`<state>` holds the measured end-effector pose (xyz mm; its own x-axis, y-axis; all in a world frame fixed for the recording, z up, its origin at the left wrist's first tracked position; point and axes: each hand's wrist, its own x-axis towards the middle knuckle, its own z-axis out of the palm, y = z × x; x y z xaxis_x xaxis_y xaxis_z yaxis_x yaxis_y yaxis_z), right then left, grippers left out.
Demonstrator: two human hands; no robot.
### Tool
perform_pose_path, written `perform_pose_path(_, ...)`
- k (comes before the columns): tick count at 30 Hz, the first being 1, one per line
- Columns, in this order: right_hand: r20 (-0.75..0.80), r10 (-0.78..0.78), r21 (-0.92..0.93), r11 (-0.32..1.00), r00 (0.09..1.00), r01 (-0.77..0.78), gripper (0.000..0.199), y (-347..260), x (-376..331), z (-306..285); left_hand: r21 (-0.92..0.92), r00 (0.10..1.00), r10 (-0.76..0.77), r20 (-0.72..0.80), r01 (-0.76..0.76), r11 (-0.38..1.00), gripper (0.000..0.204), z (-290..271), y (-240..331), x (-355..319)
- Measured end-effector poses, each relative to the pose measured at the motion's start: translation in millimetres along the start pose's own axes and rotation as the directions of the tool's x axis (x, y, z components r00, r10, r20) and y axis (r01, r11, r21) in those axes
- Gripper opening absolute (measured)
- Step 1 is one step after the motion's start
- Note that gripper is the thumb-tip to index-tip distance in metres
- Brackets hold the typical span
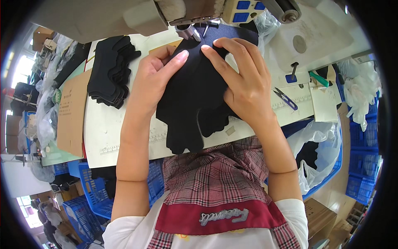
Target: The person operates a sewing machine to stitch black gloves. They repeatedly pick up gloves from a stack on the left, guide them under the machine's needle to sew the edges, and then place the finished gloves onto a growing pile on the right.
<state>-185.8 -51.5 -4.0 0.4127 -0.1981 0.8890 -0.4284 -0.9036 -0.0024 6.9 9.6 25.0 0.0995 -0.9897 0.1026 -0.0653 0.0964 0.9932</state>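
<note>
Dark cut fabric pieces (186, 95) lie layered under the sewing machine head (137, 18), their lower end hanging over the table's front edge. My left hand (155, 76) grips the left edge of the fabric, its thumb on top and its fingers curled. On the right side, my right hand (248, 79) holds the fabric with bent fingers, two fingertips pressed down close to the presser foot (203, 33). Its thumb is mostly hidden. Left of my left hand sits a stack of black cut fabric pieces (110, 70).
Thread snips (286, 98) lie right of my right hand, with a green-handled tool (319, 79) farther right. A cardboard sheet (72, 112) stands at the table's left. Blue baskets (93, 186) and a plastic-lined blue bin (331, 166) flank my lap.
</note>
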Motion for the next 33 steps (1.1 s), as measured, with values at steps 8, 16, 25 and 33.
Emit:
perform_pose_path(8,-0.008,-0.027,-0.030,0.999,1.000,0.027,0.042,-7,-4,-3,-0.085,1.000,-0.008,-0.022,0.006,0.996,0.027,6,-3,0)
perform_pose_path(16,-0.097,-0.155,-0.004,0.988,0.983,0.155,0.038,12,-1,3,0.094,0.968,0.151,-0.202,-0.135,0.986,0.019,11,-13,-13)
perform_pose_path(25,-0.067,-0.095,0.153,0.983,0.993,0.104,0.042,27,5,-2,0.735,0.557,0.809,0.189,-0.626,0.259,0.041,13,-32,-28)
perform_pose_path(33,0.086,-0.023,0.236,0.972,0.996,0.002,0.044,11,-5,-43,0.759,0.504,0.843,0.189,-0.620,0.201,0.039,14,-34,-14)
